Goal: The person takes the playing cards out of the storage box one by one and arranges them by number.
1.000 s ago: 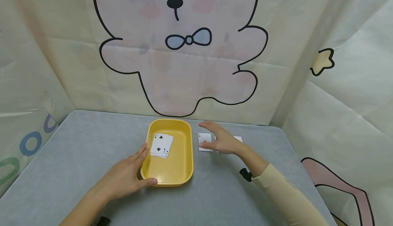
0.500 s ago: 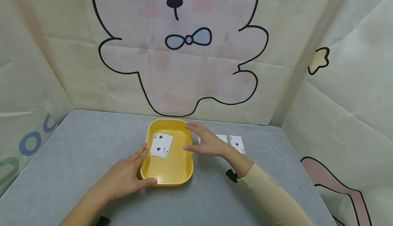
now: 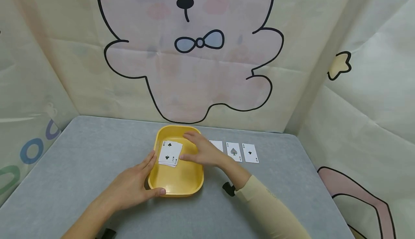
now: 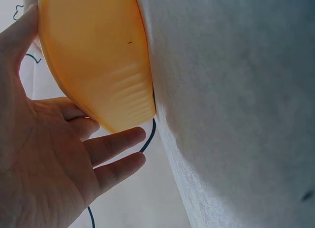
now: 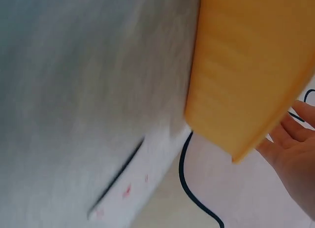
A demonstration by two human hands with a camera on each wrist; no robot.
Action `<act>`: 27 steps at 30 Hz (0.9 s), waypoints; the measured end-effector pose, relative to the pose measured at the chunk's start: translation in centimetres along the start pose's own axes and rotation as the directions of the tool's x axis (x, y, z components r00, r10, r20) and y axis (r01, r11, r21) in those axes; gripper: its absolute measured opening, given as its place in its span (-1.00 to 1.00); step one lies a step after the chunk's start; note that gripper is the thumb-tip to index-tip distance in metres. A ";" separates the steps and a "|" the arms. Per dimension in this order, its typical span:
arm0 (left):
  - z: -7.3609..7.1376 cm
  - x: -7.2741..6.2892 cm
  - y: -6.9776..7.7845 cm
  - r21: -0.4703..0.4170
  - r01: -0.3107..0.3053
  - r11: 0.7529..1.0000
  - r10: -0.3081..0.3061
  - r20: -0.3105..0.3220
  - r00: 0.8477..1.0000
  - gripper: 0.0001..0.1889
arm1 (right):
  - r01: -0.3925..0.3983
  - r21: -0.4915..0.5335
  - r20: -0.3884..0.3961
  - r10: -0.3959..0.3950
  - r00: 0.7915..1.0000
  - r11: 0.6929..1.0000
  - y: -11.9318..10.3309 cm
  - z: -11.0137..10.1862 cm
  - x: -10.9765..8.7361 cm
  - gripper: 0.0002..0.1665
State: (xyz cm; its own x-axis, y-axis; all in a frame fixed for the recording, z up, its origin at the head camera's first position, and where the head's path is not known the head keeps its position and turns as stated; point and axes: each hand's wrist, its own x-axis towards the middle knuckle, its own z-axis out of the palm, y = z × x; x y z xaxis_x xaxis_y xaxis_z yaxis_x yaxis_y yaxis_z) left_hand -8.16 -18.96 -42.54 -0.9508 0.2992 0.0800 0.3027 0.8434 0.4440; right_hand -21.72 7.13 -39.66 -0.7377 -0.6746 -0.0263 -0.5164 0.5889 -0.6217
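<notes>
A yellow tray (image 3: 189, 185) stands on the table with a small stack of playing cards (image 3: 169, 153) inside, a two of clubs on top. My left hand (image 3: 137, 186) rests along the tray's left side, thumb on the near rim; in the left wrist view two of its fingers stand straight and apart. Above the tray's right half is my right hand (image 3: 202, 150), fingers spread from the thumb, nothing between them, fingertips near the stack. To the right lie an ace of spades (image 3: 233, 152), an ace of clubs (image 3: 250, 153) and another card (image 3: 217, 145) partly hidden by the right hand.
The grey cloth-covered table (image 3: 107, 152) ends at a fabric backdrop (image 3: 194, 84) with a printed bear. Similar fabric hangs on both sides. A blurred card (image 5: 123, 183) lies on the cloth in the right wrist view.
My right hand has moved left from over the row of aces to over the tray, uncovering the ace of spades and the ace of clubs. The left hand and tray have stayed put.
</notes>
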 end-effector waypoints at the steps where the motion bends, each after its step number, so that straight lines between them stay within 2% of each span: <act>1: 0.0 0.0 0.0 0.001 0.000 1.000 0.000 0.001 1.000 0.21 | -0.013 0.009 0.002 0.013 1.000 1.000 -0.1 0.3 0.2 -0.01; 7: 0.2 -0.2 0.0 0.007 -0.007 1.000 0.007 -0.001 1.000 0.21 | -0.099 0.040 0.016 0.098 0.995 0.994 -1.0 1.9 1.3 0.00; 15: 0.4 -0.4 0.1 0.005 -0.023 1.000 0.023 -0.022 0.999 0.19 | -0.096 0.025 0.032 0.095 0.995 0.995 -1.7 3.4 3.1 0.05; 20: 0.4 -0.5 0.2 -0.002 -0.013 1.000 0.013 0.000 1.000 0.19 | -0.129 -0.028 0.074 0.131 0.989 0.991 -1.5 4.5 4.1 0.12; 27: 0.5 -0.7 0.3 0.000 0.000 1.000 0.000 -0.004 1.000 0.20 | -0.121 -0.184 0.088 0.139 0.986 0.975 -1.1 5.4 5.1 0.22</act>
State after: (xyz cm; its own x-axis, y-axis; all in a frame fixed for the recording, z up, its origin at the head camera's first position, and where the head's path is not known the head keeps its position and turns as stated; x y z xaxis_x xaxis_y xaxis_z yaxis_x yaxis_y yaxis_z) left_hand -7.32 -18.68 -42.87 -0.9511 0.2972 0.0836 0.3026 0.8433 0.4442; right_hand -22.56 0.65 -43.37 -0.7610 -0.6228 -0.1816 -0.4946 0.7381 -0.4588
